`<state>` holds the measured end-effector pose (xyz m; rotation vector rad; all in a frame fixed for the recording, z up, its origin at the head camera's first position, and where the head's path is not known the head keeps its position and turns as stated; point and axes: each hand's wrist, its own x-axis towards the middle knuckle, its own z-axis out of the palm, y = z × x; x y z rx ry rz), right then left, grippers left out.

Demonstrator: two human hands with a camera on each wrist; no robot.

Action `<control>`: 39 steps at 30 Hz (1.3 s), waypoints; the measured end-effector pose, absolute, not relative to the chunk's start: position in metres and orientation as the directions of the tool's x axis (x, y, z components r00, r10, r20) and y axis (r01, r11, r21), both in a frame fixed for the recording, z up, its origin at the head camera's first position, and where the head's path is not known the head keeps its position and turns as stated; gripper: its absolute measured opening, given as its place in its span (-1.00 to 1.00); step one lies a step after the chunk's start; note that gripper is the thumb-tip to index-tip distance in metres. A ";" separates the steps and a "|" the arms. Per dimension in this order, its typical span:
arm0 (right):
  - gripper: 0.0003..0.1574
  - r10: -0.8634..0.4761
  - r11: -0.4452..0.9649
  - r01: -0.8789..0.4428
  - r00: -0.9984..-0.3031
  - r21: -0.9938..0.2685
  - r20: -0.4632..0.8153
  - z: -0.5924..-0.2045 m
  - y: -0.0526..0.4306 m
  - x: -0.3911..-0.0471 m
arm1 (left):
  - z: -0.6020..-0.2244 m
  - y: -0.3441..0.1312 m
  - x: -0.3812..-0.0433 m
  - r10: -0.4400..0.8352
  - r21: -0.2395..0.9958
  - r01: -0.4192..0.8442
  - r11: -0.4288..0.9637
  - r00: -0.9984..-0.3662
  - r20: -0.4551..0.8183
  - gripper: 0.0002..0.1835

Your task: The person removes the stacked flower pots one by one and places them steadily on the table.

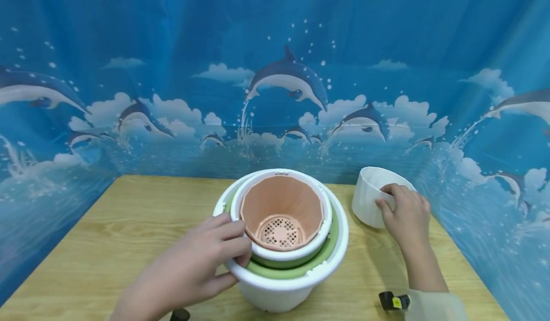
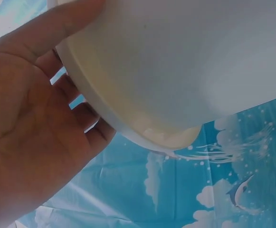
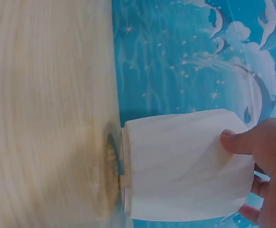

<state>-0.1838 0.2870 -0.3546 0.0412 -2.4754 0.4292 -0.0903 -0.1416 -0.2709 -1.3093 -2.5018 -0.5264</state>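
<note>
A large white plastic flowerpot [image 1: 281, 296] stands near the middle of the table with smaller pots nested in it. A green pot rim [image 1: 281, 271], a white pot rim [image 1: 279, 254] and a terracotta-coloured inner pot [image 1: 275, 197] with a perforated bottom show inside. My left hand [image 1: 197, 261] grips the large pot's left rim, fingers over the edge, thumb against the outer wall [image 2: 190, 61]. At the right, my right hand [image 1: 406, 213] pinches the wall of a small white pot [image 3: 190, 166], thumb outside and fingers inside. That pot tilts slightly, its base close to the tabletop.
The wood-grain table [image 1: 142, 225] runs back to a blue curtain [image 1: 193, 39] printed with dolphins, which also lines both sides. A black strap piece [image 1: 393, 302] with a yellow mark sits at the right sleeve [image 1: 436, 305].
</note>
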 end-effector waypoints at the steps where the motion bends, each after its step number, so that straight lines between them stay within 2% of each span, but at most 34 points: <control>1: -0.73 0.078 0.948 -0.115 -0.820 -0.297 0.567 -0.355 0.288 -0.184 | -0.270 -0.143 -0.090 0.731 0.200 0.823 0.531 -0.565 0.382 -0.60; 10: -0.69 0.159 0.947 0.000 -0.870 -0.323 0.466 -0.359 0.293 -0.187 | -0.262 -0.150 -0.082 0.741 0.178 0.810 0.559 -0.584 0.331 -0.57; 21: -0.64 0.115 0.972 -0.014 -0.846 -0.236 0.521 -0.365 0.305 -0.191 | -0.259 -0.154 -0.079 0.751 0.184 0.808 0.560 -0.589 0.299 -0.61; 29: -0.66 0.171 0.958 0.034 -0.866 -0.285 0.470 -0.366 0.316 -0.190 | -0.260 -0.154 -0.078 0.754 0.160 0.827 0.540 -0.559 0.344 -0.59; 39: -0.50 0.142 0.959 -0.001 -0.862 -0.283 0.486 -0.366 0.323 -0.188 | -0.259 -0.154 -0.078 0.753 0.179 0.817 0.548 -0.576 0.318 -0.61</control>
